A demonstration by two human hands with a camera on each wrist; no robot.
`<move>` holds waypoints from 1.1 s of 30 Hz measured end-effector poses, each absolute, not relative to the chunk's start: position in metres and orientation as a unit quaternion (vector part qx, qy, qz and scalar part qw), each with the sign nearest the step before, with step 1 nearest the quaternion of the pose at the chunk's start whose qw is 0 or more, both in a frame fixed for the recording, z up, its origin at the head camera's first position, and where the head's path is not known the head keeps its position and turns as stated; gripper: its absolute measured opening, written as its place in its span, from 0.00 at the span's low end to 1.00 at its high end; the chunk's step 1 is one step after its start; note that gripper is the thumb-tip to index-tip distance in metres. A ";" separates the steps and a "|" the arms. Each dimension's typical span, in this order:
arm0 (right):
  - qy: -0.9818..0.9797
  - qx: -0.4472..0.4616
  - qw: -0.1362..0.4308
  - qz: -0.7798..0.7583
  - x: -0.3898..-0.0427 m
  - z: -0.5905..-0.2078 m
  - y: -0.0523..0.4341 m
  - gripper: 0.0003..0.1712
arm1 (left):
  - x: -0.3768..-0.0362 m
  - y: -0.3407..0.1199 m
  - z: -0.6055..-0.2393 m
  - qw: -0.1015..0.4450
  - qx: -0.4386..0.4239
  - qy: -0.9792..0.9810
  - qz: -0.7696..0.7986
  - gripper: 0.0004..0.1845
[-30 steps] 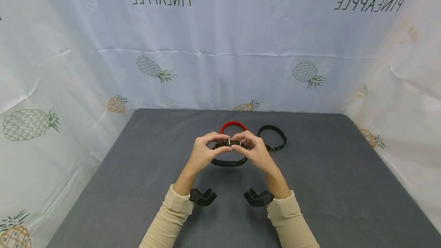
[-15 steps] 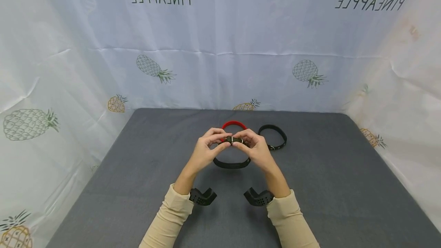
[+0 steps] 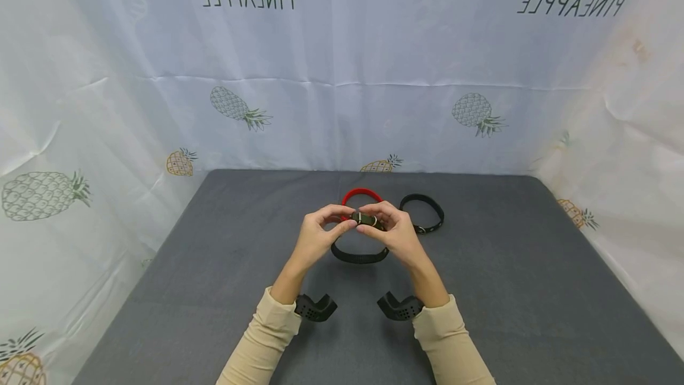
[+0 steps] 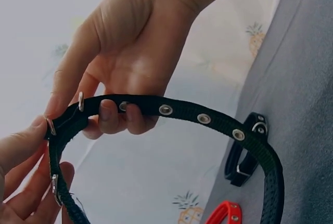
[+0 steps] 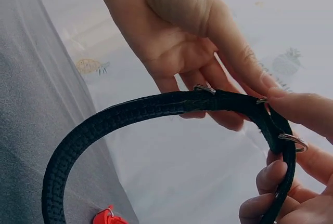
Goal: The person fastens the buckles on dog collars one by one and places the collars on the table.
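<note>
Both hands hold a dark green-black dog collar above the table, its loop hanging toward me. The left hand pinches the strap on the left of the metal buckle, and the right hand pinches it on the right. Their thumb tips nearly meet at the buckle. A strap end with metal eyelets runs past the right fingers in the left wrist view. In the right wrist view a metal ring stands out beside the right fingers. Fingers hide part of the overlapped strap.
Behind the hands, a red collar lies on the grey table, partly covered by the left fingers. A black collar lies to its right. A white pineapple-print cloth hangs around the table.
The held collar has shifted slightly right and turned a little, so more of the strap right of the buckle shows. Both hands keep their grip; the other collars have not moved.
</note>
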State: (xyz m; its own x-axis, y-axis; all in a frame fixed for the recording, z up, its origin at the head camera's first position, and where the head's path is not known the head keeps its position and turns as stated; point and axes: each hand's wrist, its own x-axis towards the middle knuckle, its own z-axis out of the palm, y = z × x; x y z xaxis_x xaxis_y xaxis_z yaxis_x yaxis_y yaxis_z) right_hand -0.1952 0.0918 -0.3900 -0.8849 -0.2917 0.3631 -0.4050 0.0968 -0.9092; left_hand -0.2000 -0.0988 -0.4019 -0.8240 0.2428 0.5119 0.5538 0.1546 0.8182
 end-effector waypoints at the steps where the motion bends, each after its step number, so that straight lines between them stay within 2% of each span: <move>1: -0.738 0.236 0.045 0.630 -0.195 -0.390 0.091 0.21 | -0.200 -0.099 -0.402 0.133 -0.270 -0.745 -0.595 0.13; 6: -0.736 0.237 0.050 0.632 -0.195 -0.390 0.091 0.22 | -0.202 -0.098 -0.403 0.141 -0.284 -0.734 -0.600 0.12; 21: -0.751 0.254 0.062 0.606 -0.197 -0.393 0.090 0.16 | -0.199 -0.098 -0.401 0.137 -0.281 -0.758 -0.573 0.10; 33: -0.746 0.261 0.051 0.610 -0.198 -0.393 0.090 0.17 | -0.200 -0.101 -0.400 0.148 -0.278 -0.747 -0.585 0.10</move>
